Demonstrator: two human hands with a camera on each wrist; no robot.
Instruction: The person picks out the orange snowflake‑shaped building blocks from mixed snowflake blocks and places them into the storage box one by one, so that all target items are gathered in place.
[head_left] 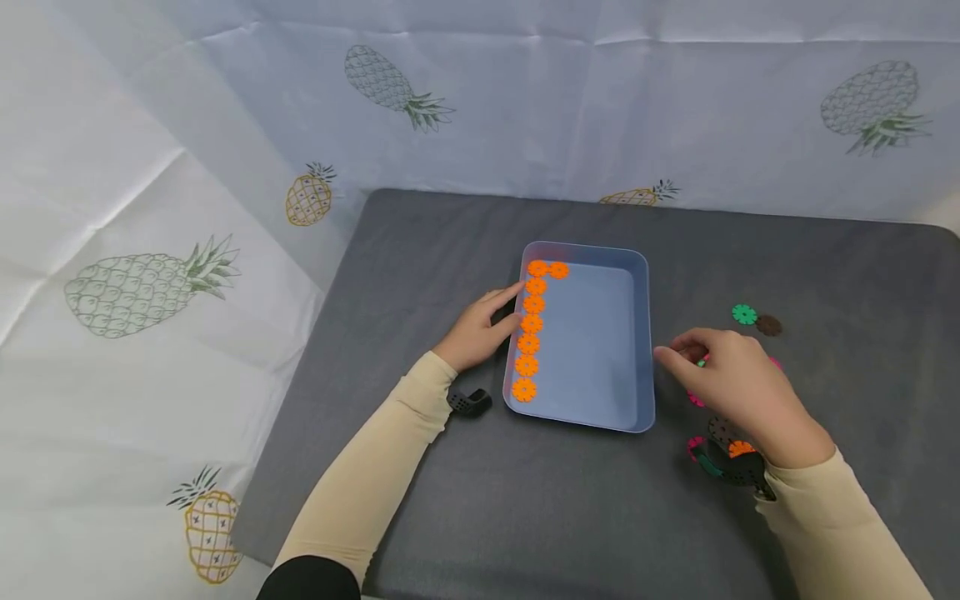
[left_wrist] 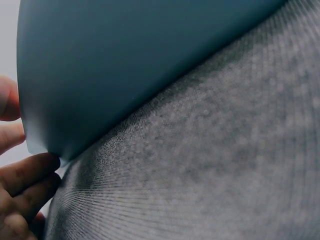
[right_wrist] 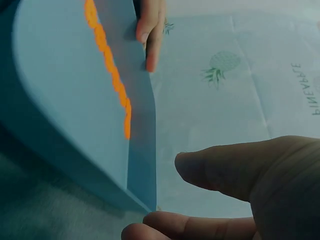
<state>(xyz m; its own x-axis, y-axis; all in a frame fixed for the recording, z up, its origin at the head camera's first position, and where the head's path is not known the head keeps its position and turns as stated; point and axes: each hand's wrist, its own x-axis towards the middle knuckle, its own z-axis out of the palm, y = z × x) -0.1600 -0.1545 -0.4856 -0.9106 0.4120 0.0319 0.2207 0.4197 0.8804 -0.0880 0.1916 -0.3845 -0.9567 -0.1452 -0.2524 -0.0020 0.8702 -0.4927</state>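
A blue rectangular tray (head_left: 588,350) lies on the grey cloth. Along its left inner side runs a row of orange notched discs (head_left: 528,343), with one more disc (head_left: 559,271) beside the far end. My left hand (head_left: 480,330) rests at the tray's left rim, fingers fairly straight and fingertips against the wall. To the right of the tray, my right hand (head_left: 731,379) hovers above loose coloured discs and partly hides them. Thumb (right_wrist: 215,167) and fingers (right_wrist: 185,226) stand apart in the right wrist view, with nothing between them.
A green disc (head_left: 744,314) and a brown disc (head_left: 768,325) lie beyond my right hand. Nearer me are pink, brown and orange discs (head_left: 741,448), partly covered by the black wrist device (head_left: 742,471). A pineapple-print sheet (head_left: 510,108) hangs behind the table.
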